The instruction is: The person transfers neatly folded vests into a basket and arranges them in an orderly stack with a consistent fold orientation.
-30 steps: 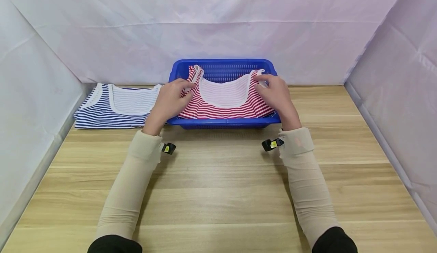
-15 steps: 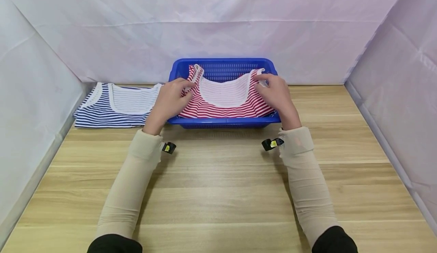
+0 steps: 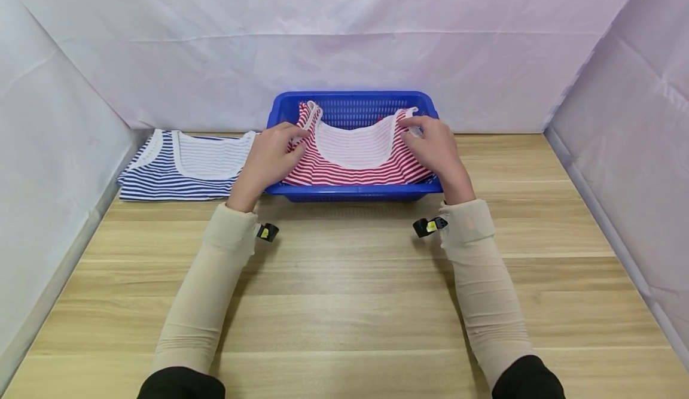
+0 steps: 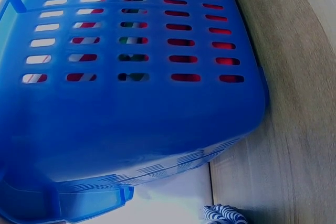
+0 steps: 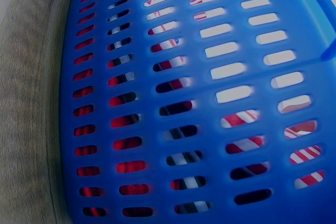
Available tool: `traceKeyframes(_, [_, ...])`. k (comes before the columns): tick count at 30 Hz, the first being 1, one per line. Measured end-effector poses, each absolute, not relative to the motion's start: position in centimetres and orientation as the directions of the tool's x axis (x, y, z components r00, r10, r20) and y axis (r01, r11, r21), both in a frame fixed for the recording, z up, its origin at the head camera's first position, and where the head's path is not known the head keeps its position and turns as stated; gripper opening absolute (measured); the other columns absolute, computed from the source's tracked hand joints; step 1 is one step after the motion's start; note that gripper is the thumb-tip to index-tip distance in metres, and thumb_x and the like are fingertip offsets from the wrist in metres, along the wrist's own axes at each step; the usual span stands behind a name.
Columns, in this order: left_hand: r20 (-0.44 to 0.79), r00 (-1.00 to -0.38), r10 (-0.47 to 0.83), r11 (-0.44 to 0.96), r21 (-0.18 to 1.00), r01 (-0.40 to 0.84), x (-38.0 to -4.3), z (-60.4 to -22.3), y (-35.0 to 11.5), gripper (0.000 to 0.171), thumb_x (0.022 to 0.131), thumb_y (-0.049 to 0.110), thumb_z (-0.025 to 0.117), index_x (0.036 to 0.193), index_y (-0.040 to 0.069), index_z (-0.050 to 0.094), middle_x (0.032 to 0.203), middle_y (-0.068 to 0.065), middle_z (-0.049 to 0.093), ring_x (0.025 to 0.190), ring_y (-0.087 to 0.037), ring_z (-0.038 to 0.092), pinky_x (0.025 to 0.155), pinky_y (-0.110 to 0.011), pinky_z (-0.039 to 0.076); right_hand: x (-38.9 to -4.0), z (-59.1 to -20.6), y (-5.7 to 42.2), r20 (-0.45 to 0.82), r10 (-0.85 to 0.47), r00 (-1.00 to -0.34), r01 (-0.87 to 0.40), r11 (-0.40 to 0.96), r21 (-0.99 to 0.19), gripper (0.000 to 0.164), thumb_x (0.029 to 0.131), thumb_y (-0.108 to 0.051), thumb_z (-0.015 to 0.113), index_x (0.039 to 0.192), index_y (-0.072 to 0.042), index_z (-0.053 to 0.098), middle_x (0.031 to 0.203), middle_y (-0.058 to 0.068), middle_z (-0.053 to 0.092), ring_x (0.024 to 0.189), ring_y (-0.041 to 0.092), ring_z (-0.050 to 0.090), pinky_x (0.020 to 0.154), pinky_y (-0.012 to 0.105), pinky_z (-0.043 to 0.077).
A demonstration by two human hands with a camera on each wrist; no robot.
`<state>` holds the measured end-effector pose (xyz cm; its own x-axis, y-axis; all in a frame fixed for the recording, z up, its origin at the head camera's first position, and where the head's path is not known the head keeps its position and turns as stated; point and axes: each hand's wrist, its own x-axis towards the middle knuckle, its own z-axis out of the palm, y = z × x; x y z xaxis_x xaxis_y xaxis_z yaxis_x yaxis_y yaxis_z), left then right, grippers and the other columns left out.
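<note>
A red-and-white striped tank top (image 3: 344, 174), folded, lies in a blue plastic basket (image 3: 355, 193) at the back of the table. My left hand (image 3: 271, 155) is over the basket's left rim, its index finger and thumb apart at the top's left side. At the right rim, my right hand (image 3: 433, 151) has its index finger and thumb near the right strap, also apart. The other fingers of both hands are mostly hidden. Both wrist views show the basket's slotted wall (image 4: 131, 98), with red and striped cloth visible through the slots; neither hand shows clearly there.
A folded blue-and-white striped tank top (image 3: 177, 189) lies on the wooden table (image 3: 350, 291), left of the basket and partly behind the left hand. White cloth walls (image 3: 344, 64) close off the back and both sides. Small black devices (image 3: 267, 232) sit at both wrists.
</note>
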<state>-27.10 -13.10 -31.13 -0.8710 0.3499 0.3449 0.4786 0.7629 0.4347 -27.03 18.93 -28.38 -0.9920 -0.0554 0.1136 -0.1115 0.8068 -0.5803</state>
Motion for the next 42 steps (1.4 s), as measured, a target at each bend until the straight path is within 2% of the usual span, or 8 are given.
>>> traceKeyframes(24, [0.335,-0.875,0.349,0.767,0.434,0.472,-26.9,-31.0,-13.0,0.028,0.091,0.019,0.057,0.113,0.006,0.07,0.115,-0.01,0.062,0.084,-0.02,0.054,0.069,-0.037,0.043,-26.9,-28.3,19.0,0.134,-0.064,-0.989,-0.13,0.81,-0.572,0.035,0.096,-0.022,0.052,0.127,-0.014,0.064,0.136,0.005,0.05,0.125,0.02,0.04,0.088,0.037,0.037])
traceKeyframes(27, [0.343,-0.873,0.347,0.767,0.432,0.474,-26.9,-30.9,-13.0,0.029,0.091,0.017,0.057,0.112,0.004,0.07,0.115,-0.011,0.061,0.086,-0.02,0.054,0.071,-0.037,0.043,-26.9,-28.4,19.0,0.157,-0.065,-0.985,-0.143,0.815,-0.562,0.035,0.095,-0.016,0.05,0.127,-0.014,0.064,0.136,0.005,0.05,0.097,0.022,0.053,0.065,0.033,0.036])
traceKeyframes(29, [0.349,-0.872,0.343,0.77,0.428,0.474,-26.8,-30.8,-13.1,0.028,0.09,0.016,0.058,0.112,0.002,0.07,0.115,-0.012,0.061,0.088,-0.022,0.056,0.073,-0.038,0.044,-26.8,-28.4,18.9,0.164,-0.058,-0.985,-0.139,0.829,-0.542,0.036,0.094,-0.014,0.049,0.127,-0.015,0.065,0.136,0.005,0.05,0.074,0.025,0.049,0.056,0.033,0.032])
traceKeyframes(31, [0.348,-0.873,0.341,0.776,0.42,0.47,-26.8,-30.8,-13.1,0.029,0.09,0.016,0.058,0.111,0.001,0.07,0.116,-0.014,0.06,0.093,-0.024,0.056,0.078,-0.039,0.045,-26.8,-28.3,18.9,0.18,-0.059,-0.982,-0.144,0.848,-0.51,0.036,0.093,-0.013,0.049,0.125,-0.014,0.066,0.135,0.006,0.051,0.069,0.025,0.045,0.053,0.033,0.029])
traceKeyframes(32, [0.346,-0.874,0.341,0.78,0.416,0.469,-26.8,-30.8,-13.0,0.029,0.09,0.016,0.058,0.111,0.001,0.07,0.117,-0.014,0.06,0.095,-0.025,0.056,0.08,-0.039,0.045,-26.7,-28.3,18.9,0.183,-0.056,-0.982,-0.14,0.859,-0.493,0.035,0.093,-0.013,0.05,0.124,-0.014,0.066,0.135,0.007,0.051,0.07,0.026,0.048,0.056,0.033,0.031])
traceKeyframes(34, [0.343,-0.875,0.341,0.785,0.409,0.466,-26.8,-30.8,-13.1,0.029,0.09,0.016,0.059,0.111,0.0,0.07,0.117,-0.015,0.059,0.101,-0.027,0.056,0.085,-0.041,0.044,-26.6,-28.1,19.0,0.187,-0.049,-0.981,-0.133,0.873,-0.469,0.035,0.092,-0.013,0.051,0.123,-0.013,0.067,0.135,0.008,0.051,0.095,0.027,0.054,0.065,0.035,0.036])
traceKeyframes(36, [0.341,-0.875,0.342,0.79,0.4,0.465,-26.8,-30.8,-13.1,0.03,0.089,0.016,0.061,0.112,-0.001,0.069,0.119,-0.016,0.058,0.107,-0.029,0.054,0.09,-0.041,0.042,-26.6,-27.9,19.1,0.198,-0.046,-0.979,-0.132,0.887,-0.444,0.034,0.092,-0.013,0.052,0.121,-0.012,0.068,0.134,0.009,0.051,0.115,0.026,0.048,0.076,0.037,0.038])
traceKeyframes(42, [0.377,-0.84,0.391,0.793,0.324,0.515,-26.9,-30.5,-13.6,0.032,0.083,0.01,0.065,0.113,-0.001,0.069,0.134,-0.018,0.049,0.129,-0.033,0.036,0.106,-0.04,0.024,-26.4,-27.4,19.3,0.241,-0.071,-0.968,-0.151,0.931,-0.332,0.036,0.086,-0.005,0.055,0.119,-0.01,0.069,0.132,0.008,0.053,0.118,0.03,0.048,0.081,0.044,0.043])
